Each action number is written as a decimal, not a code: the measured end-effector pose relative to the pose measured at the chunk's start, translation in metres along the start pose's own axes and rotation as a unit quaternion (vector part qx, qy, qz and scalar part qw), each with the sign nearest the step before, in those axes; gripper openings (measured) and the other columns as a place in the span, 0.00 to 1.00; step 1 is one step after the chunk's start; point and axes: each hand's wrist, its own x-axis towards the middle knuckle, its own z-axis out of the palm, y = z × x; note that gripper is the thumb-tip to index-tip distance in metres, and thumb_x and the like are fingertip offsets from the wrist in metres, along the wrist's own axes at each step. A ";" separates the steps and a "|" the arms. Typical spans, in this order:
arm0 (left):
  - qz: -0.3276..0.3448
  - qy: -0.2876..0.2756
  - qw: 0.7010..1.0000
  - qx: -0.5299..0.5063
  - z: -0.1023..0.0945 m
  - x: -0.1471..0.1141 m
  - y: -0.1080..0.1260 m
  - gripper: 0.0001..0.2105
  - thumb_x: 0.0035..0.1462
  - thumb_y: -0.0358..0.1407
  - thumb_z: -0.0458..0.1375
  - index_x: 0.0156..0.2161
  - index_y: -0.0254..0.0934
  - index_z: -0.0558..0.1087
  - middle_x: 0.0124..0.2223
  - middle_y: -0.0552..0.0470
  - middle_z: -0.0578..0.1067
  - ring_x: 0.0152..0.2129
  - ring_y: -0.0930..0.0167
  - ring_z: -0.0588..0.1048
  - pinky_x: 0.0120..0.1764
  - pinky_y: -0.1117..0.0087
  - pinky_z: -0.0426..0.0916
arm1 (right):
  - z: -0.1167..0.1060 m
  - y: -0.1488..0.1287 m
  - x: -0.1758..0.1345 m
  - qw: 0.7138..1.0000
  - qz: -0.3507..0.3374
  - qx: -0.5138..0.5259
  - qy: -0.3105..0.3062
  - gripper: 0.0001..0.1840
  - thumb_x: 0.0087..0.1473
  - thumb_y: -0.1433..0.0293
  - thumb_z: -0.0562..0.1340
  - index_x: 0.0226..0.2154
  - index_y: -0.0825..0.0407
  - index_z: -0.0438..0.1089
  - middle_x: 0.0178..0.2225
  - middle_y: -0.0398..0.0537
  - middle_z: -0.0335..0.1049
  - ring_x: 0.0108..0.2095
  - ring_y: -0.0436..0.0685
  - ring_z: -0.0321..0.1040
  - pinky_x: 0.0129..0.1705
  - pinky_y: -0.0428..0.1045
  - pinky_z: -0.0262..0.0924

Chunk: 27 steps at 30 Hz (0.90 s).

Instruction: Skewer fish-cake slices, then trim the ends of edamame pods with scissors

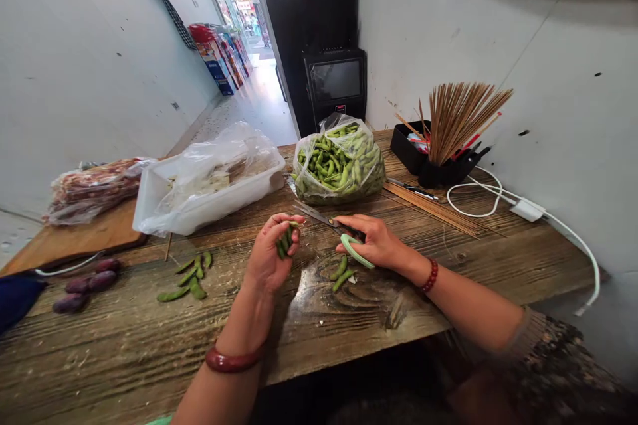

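Observation:
My left hand (272, 249) is closed around several green edamame pods (285, 241), one of them pinched between thumb and fingertips. In my right hand (376, 239) is a pair of scissors (319, 215) with a pale green handle, its blades pointing left toward the pods. Two loose pods (341, 272) lie on the wood below my right hand. To the left of my left hand rests a small group of edamame (192, 275). Behind both hands stands a clear plastic bag (343, 163) filled with more edamame.
A white tub (209, 202) draped with plastic stands at the back left, beside wrapped meat (97, 189) on a cutting board (74, 239). Dark purple fruits (90, 284) lie at left. Bundled skewers (461, 116) rise from a black holder (438, 169); a white cable (563, 219) runs right.

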 end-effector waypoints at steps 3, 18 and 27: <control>-0.031 -0.029 0.999 -0.008 -0.001 0.000 0.001 0.10 0.43 0.36 0.64 0.32 0.37 0.69 0.26 0.57 0.70 0.17 0.79 0.64 0.17 0.79 0.54 | -0.002 -0.001 0.001 1.000 0.014 -0.008 0.016 0.26 0.50 0.60 0.68 0.51 0.52 0.71 0.39 0.51 0.74 0.37 0.55 0.71 0.42 0.50 0.66; 0.164 -0.275 0.775 0.545 0.005 -0.011 -0.037 0.03 0.46 0.30 0.63 0.28 0.40 0.77 0.26 0.51 0.77 0.22 0.69 0.71 0.27 0.72 0.60 | -0.002 0.003 0.003 0.999 0.003 -0.013 0.030 0.26 0.50 0.64 0.68 0.52 0.54 0.69 0.37 0.49 0.74 0.32 0.52 0.68 0.37 0.48 0.65; 0.120 -0.253 0.770 0.573 0.015 -0.017 -0.030 0.03 0.48 0.28 0.57 0.26 0.35 0.73 0.26 0.52 0.73 0.25 0.71 0.68 0.31 0.71 0.60 | -0.001 0.003 0.002 0.999 0.007 -0.004 0.040 0.27 0.49 0.63 0.69 0.51 0.53 0.70 0.36 0.49 0.74 0.33 0.54 0.70 0.37 0.48 0.65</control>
